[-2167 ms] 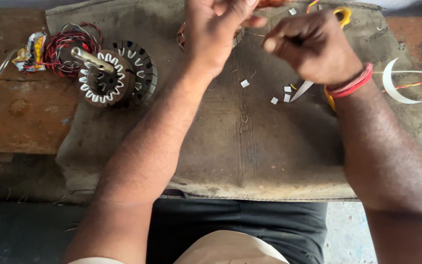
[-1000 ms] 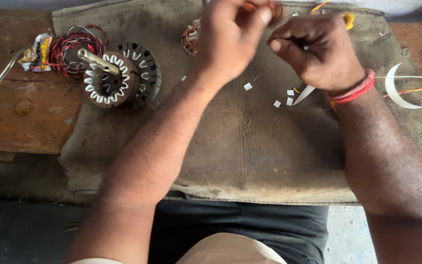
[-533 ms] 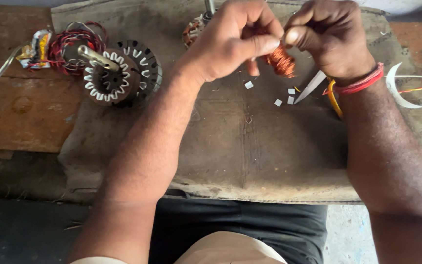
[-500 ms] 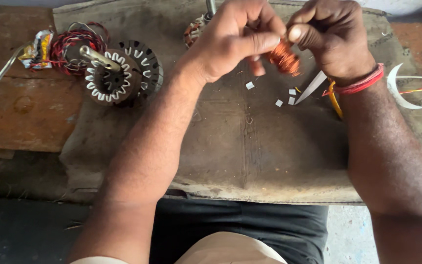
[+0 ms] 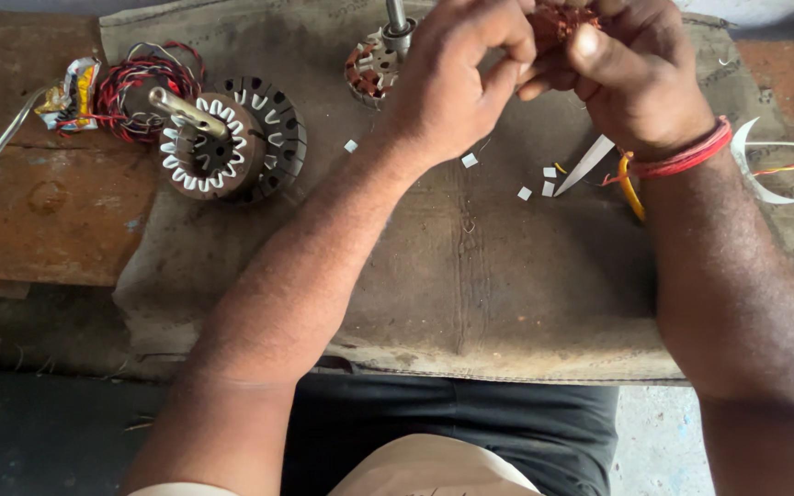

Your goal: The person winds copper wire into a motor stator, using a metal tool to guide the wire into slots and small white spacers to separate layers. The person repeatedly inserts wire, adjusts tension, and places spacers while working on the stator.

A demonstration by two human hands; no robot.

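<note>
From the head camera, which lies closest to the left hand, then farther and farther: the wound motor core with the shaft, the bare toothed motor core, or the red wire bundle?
1. Wound motor core, just left of the left hand.
2. Bare toothed motor core, farther left on the cloth.
3. Red wire bundle, farthest, far left.

The copper coil (image 5: 555, 20), glossy reddish wire, is pinched between the left hand (image 5: 457, 78) and right hand (image 5: 636, 73), over a coarse, matt brown sackcloth (image 5: 470, 276) spread on a worn, rusty-brown wooden bench (image 5: 39, 220). On the cloth stand a dull metal stator (image 5: 232, 147) with pale, smooth slot liners and a shiny steel shaft, and a second stator (image 5: 374, 64) with a grey metal shaft, beside small white paper bits (image 5: 535, 184). The wire bundle (image 5: 140, 87) has glossy red and black plastic insulation, and the wrist thread (image 5: 686, 156) is red, fibrous and matt.
</note>
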